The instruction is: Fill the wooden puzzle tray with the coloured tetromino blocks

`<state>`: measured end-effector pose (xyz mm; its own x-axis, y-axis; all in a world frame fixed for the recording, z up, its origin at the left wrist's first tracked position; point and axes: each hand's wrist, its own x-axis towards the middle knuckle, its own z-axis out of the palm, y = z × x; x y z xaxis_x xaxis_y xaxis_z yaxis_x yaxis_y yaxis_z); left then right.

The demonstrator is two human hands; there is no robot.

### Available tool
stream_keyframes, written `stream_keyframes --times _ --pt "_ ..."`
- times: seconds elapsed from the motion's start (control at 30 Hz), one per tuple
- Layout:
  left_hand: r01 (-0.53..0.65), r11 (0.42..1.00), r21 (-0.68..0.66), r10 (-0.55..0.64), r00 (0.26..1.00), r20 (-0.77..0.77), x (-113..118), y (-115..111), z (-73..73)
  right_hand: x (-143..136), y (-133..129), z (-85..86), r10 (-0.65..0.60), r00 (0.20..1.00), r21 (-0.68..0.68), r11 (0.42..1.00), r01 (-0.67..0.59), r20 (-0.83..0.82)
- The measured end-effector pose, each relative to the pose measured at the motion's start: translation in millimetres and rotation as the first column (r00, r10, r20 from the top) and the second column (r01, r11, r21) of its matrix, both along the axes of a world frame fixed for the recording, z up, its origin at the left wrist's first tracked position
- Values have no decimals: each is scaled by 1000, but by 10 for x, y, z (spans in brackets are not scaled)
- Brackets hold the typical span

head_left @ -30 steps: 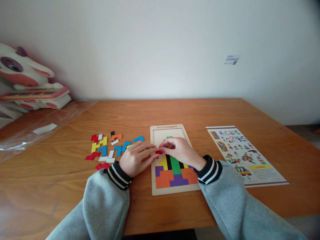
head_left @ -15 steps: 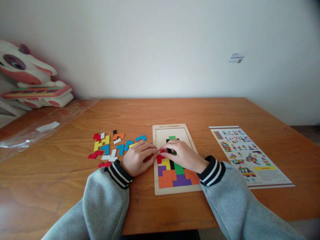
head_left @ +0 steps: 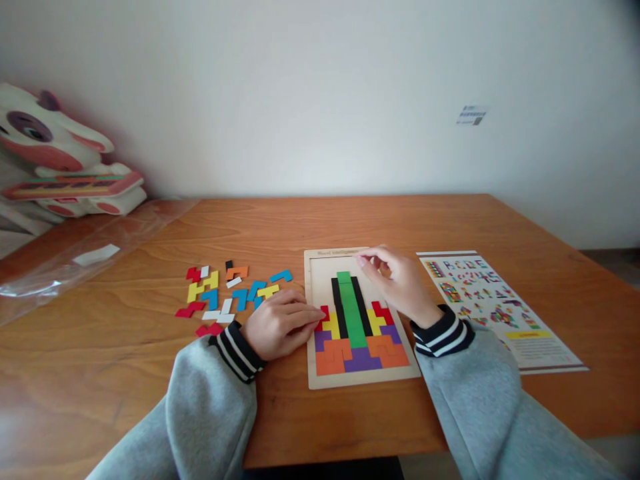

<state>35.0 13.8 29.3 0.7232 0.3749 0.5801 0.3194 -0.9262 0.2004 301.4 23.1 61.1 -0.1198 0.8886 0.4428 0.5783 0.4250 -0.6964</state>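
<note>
A shallow wooden puzzle tray [head_left: 363, 382] lies in front of me, its lower part filled with coloured pieces. Over the tray's left edge reaches my left hand [head_left: 281, 325], fingers stretched out, the fingertips touching a red puzzle piece [head_left: 325, 313] and partly covering it. Above the upper right of the tray hovers my right hand [head_left: 395, 280], thumb and index finger slightly apart with nothing visible between them. A column of green pieces [head_left: 353, 310] stands between black strips [head_left: 339, 310]. Another red piece [head_left: 381, 312] lies at the right, above orange and purple pieces [head_left: 363, 360].
Left of the tray, loose pieces lie scattered, among them a blue piece [head_left: 281, 276] and a yellow piece [head_left: 269, 291]. A printed pattern sheet [head_left: 537, 353] lies at right. Clear plastic wrapping [head_left: 140, 230] and a toy dog with a keyboard [head_left: 65, 153] are at far left.
My right hand has lifted off the red piece and moved up and right, uncovering the middle of the tray. My left hand stays near the tray's left edge, slightly lower.
</note>
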Motion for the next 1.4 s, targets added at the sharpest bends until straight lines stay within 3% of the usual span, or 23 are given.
stream_keyframes --times 0.2,0.33,0.5,0.6,0.87,1.07,1.17,1.27,1.4 --pt "15 1000 7 -15 1000 9 -8 3 -18 416 51 -122 -114 992 -26 993 116 62" --pt "6 1000 5 -6 1000 15 -1 2 -17 542 28 -291 -93 991 -89 991 101 92" --pt "23 1000 6 -23 999 35 8 6 19 524 -27 -348 76 973 -109 993 -53 219" --pt "10 1000 -1 -10 1000 25 6 9 26 506 -42 -338 117 958 -119 989 -88 263" --pt "-92 995 -26 92 996 20 -15 15 -8 461 -51 -315 25 966 43 998 -37 256" --pt "-205 979 -16 205 979 -4 -7 -16 -18 465 -68 -340 -29 951 87 996 3 307" --pt "-258 966 -6 258 966 -19 -31 -2 -15 478 -84 -370 -18 960 41 999 7 278" --pt "-269 963 1 268 963 -38 -114 33 -14 481 -88 -388 -1 970 34 999 -7 244" --pt "-327 944 39 329 942 -62 -353 28 -16 493 -62 -406 -8 969 155 987 -31 248"
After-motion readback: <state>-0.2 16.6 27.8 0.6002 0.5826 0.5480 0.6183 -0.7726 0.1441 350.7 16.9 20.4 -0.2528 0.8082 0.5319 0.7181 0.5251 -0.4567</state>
